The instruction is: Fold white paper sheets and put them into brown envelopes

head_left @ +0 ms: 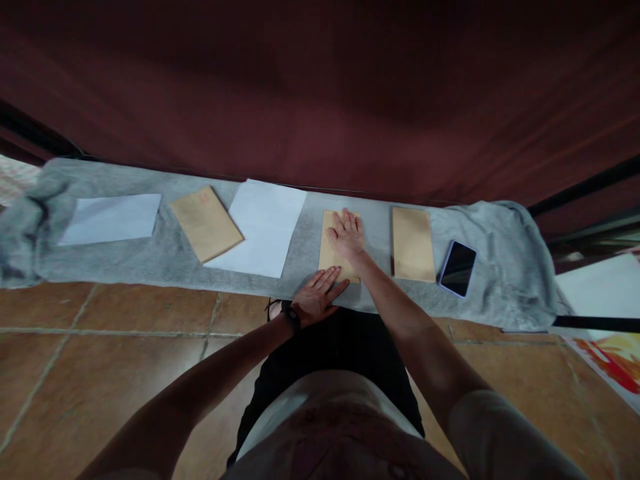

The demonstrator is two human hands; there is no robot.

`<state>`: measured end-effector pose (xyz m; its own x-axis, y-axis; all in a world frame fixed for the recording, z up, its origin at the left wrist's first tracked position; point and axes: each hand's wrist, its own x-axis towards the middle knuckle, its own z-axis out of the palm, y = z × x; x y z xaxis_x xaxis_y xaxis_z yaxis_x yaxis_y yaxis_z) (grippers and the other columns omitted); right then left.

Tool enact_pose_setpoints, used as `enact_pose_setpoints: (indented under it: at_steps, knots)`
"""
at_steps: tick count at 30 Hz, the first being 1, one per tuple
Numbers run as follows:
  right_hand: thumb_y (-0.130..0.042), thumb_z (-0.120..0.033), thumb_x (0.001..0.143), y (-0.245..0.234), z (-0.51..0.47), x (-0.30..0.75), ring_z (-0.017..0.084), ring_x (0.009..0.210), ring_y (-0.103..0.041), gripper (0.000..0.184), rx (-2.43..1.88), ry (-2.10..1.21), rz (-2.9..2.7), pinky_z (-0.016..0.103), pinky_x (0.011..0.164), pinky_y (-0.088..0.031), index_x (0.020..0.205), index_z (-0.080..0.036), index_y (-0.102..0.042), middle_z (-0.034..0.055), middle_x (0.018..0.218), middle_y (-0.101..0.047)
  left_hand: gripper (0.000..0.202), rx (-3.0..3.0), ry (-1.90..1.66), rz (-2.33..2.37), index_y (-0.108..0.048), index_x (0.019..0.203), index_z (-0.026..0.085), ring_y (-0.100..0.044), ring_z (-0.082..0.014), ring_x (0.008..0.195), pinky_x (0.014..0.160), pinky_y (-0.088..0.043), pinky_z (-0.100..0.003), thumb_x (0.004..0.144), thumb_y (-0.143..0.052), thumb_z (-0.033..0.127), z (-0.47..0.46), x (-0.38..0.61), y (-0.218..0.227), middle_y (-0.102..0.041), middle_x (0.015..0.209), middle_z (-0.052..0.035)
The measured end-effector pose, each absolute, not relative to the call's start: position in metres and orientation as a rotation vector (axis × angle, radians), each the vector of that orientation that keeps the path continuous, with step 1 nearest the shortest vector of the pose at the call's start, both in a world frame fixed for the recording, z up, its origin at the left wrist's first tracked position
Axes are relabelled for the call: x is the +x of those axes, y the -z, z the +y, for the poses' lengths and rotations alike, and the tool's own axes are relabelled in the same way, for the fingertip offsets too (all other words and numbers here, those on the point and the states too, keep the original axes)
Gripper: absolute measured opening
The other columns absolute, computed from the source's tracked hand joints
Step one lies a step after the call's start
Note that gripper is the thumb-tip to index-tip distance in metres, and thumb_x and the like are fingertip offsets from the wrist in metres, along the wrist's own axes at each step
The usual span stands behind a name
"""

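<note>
A brown envelope (327, 250) lies on a grey cloth (165, 267) straight ahead of me. My right hand (347, 235) rests flat on its upper part, fingers stretched out. My left hand (317, 293) lies flat with fingers together at the envelope's near edge, touching the lower left corner. A dark band sits on my left wrist. Neither hand grips anything.
On the cloth also lie a second brown envelope (413, 244), a dark phone (457, 268), a white sheet (263, 227), another brown envelope (206, 223) and a white sheet (113, 219) at the left. A dark red curtain hangs behind. Tiled floor lies below.
</note>
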<state>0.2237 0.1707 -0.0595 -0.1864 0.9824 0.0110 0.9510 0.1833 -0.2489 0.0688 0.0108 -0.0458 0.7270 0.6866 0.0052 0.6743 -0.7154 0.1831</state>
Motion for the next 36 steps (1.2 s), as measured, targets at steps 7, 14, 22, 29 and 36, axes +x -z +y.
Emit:
enact_pose_setpoints:
  at_steps: [7,14,22,29,36]
  knots:
    - [-0.031,-0.044,0.104,0.059,0.156,0.218,0.033,0.152,-0.017,0.058,-1.826,-0.308,-2.315,0.060,0.122,-0.005,0.157,-0.021,-0.030,0.0066,0.166,-0.020,0.075,2.748,-0.121,1.090,-0.025,0.158,0.021,-0.020,-0.0305,0.153,0.123,-0.017,-0.047,0.093,-0.054,0.044,0.011,0.069,0.047,-0.017,0.166,-0.0149]
    - [-0.029,-0.040,0.105,0.055,0.128,0.214,0.028,0.153,-0.018,0.055,-1.752,-0.355,-2.360,0.054,0.125,-0.009,0.156,-0.020,-0.032,0.0049,0.166,-0.021,0.073,2.762,-0.092,1.116,-0.029,0.157,0.021,-0.025,-0.0311,0.151,0.123,-0.018,-0.047,0.093,-0.054,0.046,0.010,0.069,0.050,-0.028,0.163,-0.0154]
    - [-0.025,-0.034,0.107,0.045,0.043,0.228,0.020,0.151,-0.026,0.053,-1.551,-0.423,-2.386,0.041,0.126,-0.019,0.153,-0.012,-0.038,0.0106,0.161,-0.033,0.063,2.764,-0.089,1.141,-0.052,0.144,0.019,-0.031,-0.0317,0.148,0.124,-0.017,-0.049,0.090,-0.057,0.049,0.009,0.069,0.056,-0.047,0.152,-0.0138]
    - [-0.037,-0.037,0.105,0.060,-0.031,0.248,0.025,0.150,-0.029,0.058,-1.568,-0.177,-2.326,0.044,0.123,-0.026,0.154,-0.006,-0.032,0.0168,0.160,-0.034,0.075,2.786,-0.162,1.137,-0.031,0.155,0.012,-0.018,-0.0268,0.153,0.125,-0.013,-0.044,0.090,-0.054,0.042,0.007,0.071,0.052,-0.025,0.164,-0.0152]
    - [-0.039,-0.037,0.104,0.067,-0.031,0.254,0.027,0.148,-0.032,0.059,-1.524,-0.080,-2.323,0.048,0.121,-0.030,0.154,-0.006,-0.032,0.0180,0.158,-0.037,0.078,2.813,-0.125,1.088,-0.029,0.155,0.011,-0.015,-0.0280,0.154,0.126,-0.012,-0.045,0.088,-0.056,0.040,0.006,0.068,0.047,-0.019,0.165,-0.0163]
